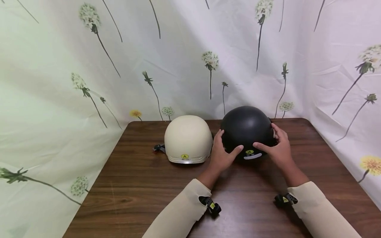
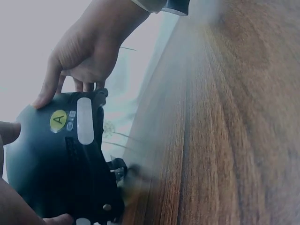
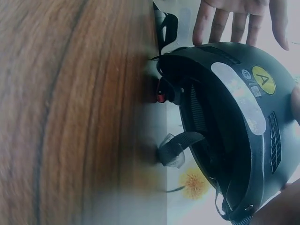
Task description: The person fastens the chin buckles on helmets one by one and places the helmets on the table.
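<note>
A black helmet (image 1: 247, 127) is held between both hands at the back right of the table, its yellow "A" sticker and pale strip facing me. My left hand (image 1: 222, 159) grips its left side, thumb toward the front. On the other side my right hand (image 1: 281, 152) grips it, with the thumb on the front and the fingers around the side. The right wrist view shows the helmet's open underside, and a dark chin strap (image 3: 180, 144) hangs from it toward the tabletop. Part of the left fingers is hidden behind the shell in the left wrist view.
A cream helmet (image 1: 188, 137) stands on the brown wooden table (image 1: 134, 198) just left of the left hand. Its black strap buckle (image 1: 159, 148) sticks out at the left. A flower-printed cloth (image 1: 184, 79) hangs behind the table and along its sides.
</note>
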Available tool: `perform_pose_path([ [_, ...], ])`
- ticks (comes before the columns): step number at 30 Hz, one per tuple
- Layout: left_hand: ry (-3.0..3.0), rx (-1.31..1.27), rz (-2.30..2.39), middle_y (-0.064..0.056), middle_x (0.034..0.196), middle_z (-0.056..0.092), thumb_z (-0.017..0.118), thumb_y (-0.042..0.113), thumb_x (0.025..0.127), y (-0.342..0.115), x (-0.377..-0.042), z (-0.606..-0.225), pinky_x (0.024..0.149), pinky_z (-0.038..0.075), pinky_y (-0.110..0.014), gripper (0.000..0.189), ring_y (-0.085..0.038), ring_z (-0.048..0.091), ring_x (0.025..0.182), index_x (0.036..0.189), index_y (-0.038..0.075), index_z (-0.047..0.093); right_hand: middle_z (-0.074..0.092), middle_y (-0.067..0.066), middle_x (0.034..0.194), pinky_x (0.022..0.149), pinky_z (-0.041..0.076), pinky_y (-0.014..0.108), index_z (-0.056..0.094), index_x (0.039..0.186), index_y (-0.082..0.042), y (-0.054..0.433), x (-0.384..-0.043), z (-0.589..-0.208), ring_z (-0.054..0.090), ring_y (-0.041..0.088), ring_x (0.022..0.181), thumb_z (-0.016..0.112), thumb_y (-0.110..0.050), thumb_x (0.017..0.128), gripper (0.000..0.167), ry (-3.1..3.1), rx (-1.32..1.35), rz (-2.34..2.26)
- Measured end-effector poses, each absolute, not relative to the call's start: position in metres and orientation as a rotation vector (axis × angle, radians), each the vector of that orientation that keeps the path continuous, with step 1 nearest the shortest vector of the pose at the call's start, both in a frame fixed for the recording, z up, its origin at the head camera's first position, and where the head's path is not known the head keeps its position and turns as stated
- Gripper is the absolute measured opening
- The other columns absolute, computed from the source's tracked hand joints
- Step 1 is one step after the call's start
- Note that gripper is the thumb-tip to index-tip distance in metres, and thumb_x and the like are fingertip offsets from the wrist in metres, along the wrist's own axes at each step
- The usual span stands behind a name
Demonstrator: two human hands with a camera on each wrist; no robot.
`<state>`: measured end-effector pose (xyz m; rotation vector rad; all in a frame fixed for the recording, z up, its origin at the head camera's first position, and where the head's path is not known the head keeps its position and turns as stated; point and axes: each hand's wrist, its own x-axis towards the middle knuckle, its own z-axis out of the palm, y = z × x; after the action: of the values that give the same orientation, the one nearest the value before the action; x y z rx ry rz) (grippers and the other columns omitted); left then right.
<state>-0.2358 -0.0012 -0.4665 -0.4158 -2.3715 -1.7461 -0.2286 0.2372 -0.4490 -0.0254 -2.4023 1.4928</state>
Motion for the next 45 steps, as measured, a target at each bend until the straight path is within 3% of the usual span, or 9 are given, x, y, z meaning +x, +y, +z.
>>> perform_pose_path([
  [12,-2.361,-0.424,-1.680,-0.018,0.175,0.026,0.083,0.044,0.095,0.005,-0.231,-0.463,0.111,0.057,-0.055,0.108,-0.039,0.047,0.152,0.177,0.017,0.018,0.021,0.028,0.176,0.114,0.035,0.079,0.029,0.174,-0.015,0.246,-0.217,-0.439,0.031,0.054,0.154,0.098,-0.025,0.083,0.115,-2.431,0.062,1.362],
  [20,-2.373,-0.378,-1.666,-0.018,0.171,0.030,0.080,0.051,0.094,0.008,-0.230,-0.463,0.121,0.041,-0.069,0.107,-0.042,0.045,0.152,0.177,0.023,0.019,0.022,0.029,0.173,0.113,0.034,0.079,0.034,0.172,-0.012,0.242,-0.211,-0.429,0.032,0.053,0.153,0.101,-0.022,0.077,0.117,-2.429,0.128,1.288],
  [27,-2.335,-0.404,-1.675,-0.019,0.179,0.019,0.081,0.048,0.095,0.006,-0.228,-0.461,0.124,0.036,-0.073,0.109,-0.046,0.034,0.162,0.178,0.027,0.014,0.031,0.028,0.168,0.112,0.036,0.077,0.046,0.165,-0.009,0.241,-0.209,-0.425,0.036,0.050,0.151,0.102,-0.012,0.074,0.107,-2.385,0.203,1.275],
  [29,-2.333,-0.408,-1.666,-0.020,0.180,0.017,0.081,0.047,0.095,0.006,-0.227,-0.461,0.124,0.034,-0.075,0.109,-0.047,0.031,0.163,0.178,0.027,0.013,0.035,0.027,0.166,0.113,0.039,0.071,0.050,0.162,-0.007,0.241,-0.209,-0.424,0.040,0.049,0.149,0.101,-0.008,0.073,0.103,-2.363,0.235,1.263],
  [32,-2.340,-0.405,-1.646,-0.019,0.179,0.020,0.081,0.048,0.095,0.005,-0.228,-0.460,0.124,0.035,-0.073,0.109,-0.047,0.032,0.163,0.178,0.028,0.013,0.040,0.026,0.165,0.115,0.044,0.041,0.054,0.160,-0.006,0.242,-0.208,-0.423,0.046,0.047,0.143,0.101,-0.004,0.073,0.099,-2.322,0.285,1.245],
  [36,-2.345,-0.392,-1.627,-0.020,0.175,0.024,0.082,0.048,0.095,0.005,-0.229,-0.458,0.124,0.037,-0.070,0.110,-0.044,0.038,0.159,0.178,0.028,0.013,0.042,0.027,0.163,0.104,0.033,0.006,0.057,0.157,-0.003,0.242,-0.208,-0.422,0.047,0.041,0.140,0.099,0.004,0.071,0.096,-2.255,0.357,1.232],
  [39,-2.362,-0.373,-1.635,-0.022,0.173,0.024,0.082,0.049,0.095,0.004,-0.229,-0.458,0.123,0.039,-0.069,0.110,-0.043,0.039,0.157,0.178,0.030,0.011,0.044,0.026,0.161,0.107,0.030,0.002,0.061,0.152,-0.002,0.241,-0.209,-0.423,0.043,0.029,0.145,0.100,0.008,0.067,0.095,-2.210,0.408,1.185],
  [43,-2.390,-0.337,-1.657,-0.024,0.173,0.023,0.079,0.055,0.096,0.005,-0.228,-0.457,0.121,0.040,-0.071,0.108,-0.046,0.040,0.155,0.178,0.033,0.011,0.049,0.027,0.159,0.111,0.031,0.005,0.065,0.147,-0.002,0.241,-0.209,-0.422,0.038,0.006,0.151,0.101,0.009,0.060,0.094,-2.145,0.492,1.115],
  [45,-2.397,-0.319,-1.667,-0.024,0.172,0.024,0.077,0.059,0.096,0.005,-0.228,-0.458,0.121,0.040,-0.071,0.107,-0.047,0.041,0.154,0.177,0.033,0.013,0.050,0.028,0.158,0.112,0.032,0.006,0.066,0.145,0.000,0.241,-0.209,-0.421,0.036,0.001,0.151,0.101,0.009,0.059,0.093,-2.117,0.534,1.100],
])
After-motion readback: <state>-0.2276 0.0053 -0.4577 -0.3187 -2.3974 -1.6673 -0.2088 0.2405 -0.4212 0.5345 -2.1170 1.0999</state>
